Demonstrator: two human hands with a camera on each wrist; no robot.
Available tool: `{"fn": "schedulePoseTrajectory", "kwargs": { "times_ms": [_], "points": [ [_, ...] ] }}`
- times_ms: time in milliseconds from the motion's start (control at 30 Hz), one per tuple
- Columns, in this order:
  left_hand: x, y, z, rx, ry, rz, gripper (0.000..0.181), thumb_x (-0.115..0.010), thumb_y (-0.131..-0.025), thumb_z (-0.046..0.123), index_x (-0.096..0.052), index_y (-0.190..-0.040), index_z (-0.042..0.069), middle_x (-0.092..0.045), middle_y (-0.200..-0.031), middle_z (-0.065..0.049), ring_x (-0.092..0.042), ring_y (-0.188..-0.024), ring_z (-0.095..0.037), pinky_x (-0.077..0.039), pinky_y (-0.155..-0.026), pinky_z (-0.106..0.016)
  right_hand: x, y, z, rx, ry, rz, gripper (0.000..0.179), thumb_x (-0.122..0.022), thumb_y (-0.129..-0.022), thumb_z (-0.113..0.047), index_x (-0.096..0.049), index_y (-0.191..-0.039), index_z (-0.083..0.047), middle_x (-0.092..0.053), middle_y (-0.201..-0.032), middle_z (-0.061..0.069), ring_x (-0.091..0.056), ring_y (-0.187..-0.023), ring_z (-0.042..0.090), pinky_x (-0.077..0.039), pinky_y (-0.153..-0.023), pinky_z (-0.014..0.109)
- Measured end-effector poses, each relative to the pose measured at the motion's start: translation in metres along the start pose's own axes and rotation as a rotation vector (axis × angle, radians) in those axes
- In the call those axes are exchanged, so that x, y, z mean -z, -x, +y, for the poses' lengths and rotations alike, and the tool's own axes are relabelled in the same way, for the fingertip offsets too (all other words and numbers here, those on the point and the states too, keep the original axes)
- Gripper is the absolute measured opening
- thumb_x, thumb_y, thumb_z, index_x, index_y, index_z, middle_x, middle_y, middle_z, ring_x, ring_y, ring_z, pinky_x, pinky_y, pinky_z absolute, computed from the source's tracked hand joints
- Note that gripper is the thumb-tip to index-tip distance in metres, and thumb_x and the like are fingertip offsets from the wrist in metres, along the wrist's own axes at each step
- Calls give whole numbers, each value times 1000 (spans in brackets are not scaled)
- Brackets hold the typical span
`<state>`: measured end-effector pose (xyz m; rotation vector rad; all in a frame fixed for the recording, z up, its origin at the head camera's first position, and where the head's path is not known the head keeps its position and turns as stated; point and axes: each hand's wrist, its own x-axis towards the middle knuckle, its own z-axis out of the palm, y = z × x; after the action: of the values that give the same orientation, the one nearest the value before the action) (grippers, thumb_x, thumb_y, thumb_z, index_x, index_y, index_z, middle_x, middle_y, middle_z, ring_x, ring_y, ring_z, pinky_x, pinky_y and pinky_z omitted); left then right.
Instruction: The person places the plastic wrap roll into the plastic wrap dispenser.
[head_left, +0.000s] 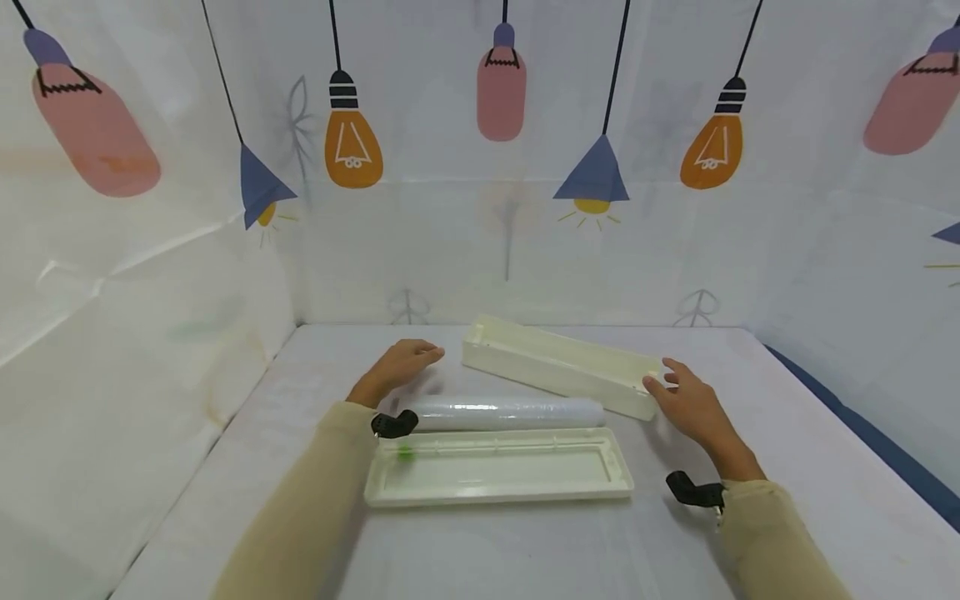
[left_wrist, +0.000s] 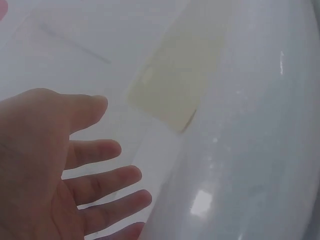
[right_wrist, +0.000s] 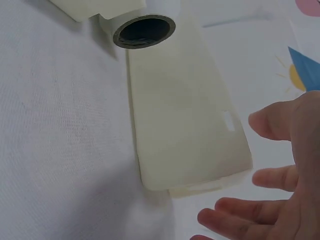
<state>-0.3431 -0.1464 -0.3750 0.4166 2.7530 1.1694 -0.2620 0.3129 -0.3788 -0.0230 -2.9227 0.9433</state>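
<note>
A long, cream plastic box (head_left: 555, 377), open at the top, lies slanted at the back of the table. In front of it is a roll of clear plastic wrap (head_left: 502, 412) on a hollow core. Nearest to me is a shallow cream lid (head_left: 501, 472), inner side up, with a small green spot at its left. My left hand (head_left: 401, 364) hovers left of the box, beside the roll's left end, fingers spread and holding nothing. Close to the box's right end is my right hand (head_left: 693, 408), fingers apart; the right wrist view shows a small gap between thumb and box.
A white cloth covers the table (head_left: 495, 554). White sheets printed with lamps and bulbs (head_left: 502, 250) stand along the back and sides. A dark blue strip (head_left: 862, 425) shows beyond the table's right edge.
</note>
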Motion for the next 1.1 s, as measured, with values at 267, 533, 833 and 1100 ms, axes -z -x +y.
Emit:
{"fn": "schedulePoseTrajectory", "kwargs": {
  "times_ms": [267,533,833,1100],
  "points": [
    [-11,-14,9,85,194,10,54,-50,-106,40,-53,-142,0,-55,-140,-16,-57,-120,-33,-49,-99,-46,-4,-1,-1,-14,3,-9,83,-43,-104,-51,-19,-153,11,-38,-144,40,-43,-130,53,-44,-98,64],
    [-26,-33,16,87,329,-17,53,-51,-106,37,-50,-144,0,-52,-143,-18,-54,-126,-37,-50,-99,-44,-4,2,5,-28,-2,-14,82,-42,-105,-50,-19,-153,13,-39,-142,41,-42,-129,54,-43,-98,63],
    [-34,-43,23,91,392,-7,51,-53,-105,33,-51,-141,-3,-55,-134,-20,-54,-124,-37,-48,-102,-45,-7,3,7,-45,-20,-24,82,-41,-105,-52,-18,-154,10,-38,-142,42,-41,-129,56,-43,-98,64],
    [-41,-54,20,155,410,25,58,-54,-105,29,-40,-150,-4,-52,-140,-22,-55,-123,-34,-48,-102,-42,-10,0,5,-44,-51,-29,82,-42,-105,-51,-16,-154,10,-39,-142,42,-48,-124,54,-46,-96,61]
  ]
}}
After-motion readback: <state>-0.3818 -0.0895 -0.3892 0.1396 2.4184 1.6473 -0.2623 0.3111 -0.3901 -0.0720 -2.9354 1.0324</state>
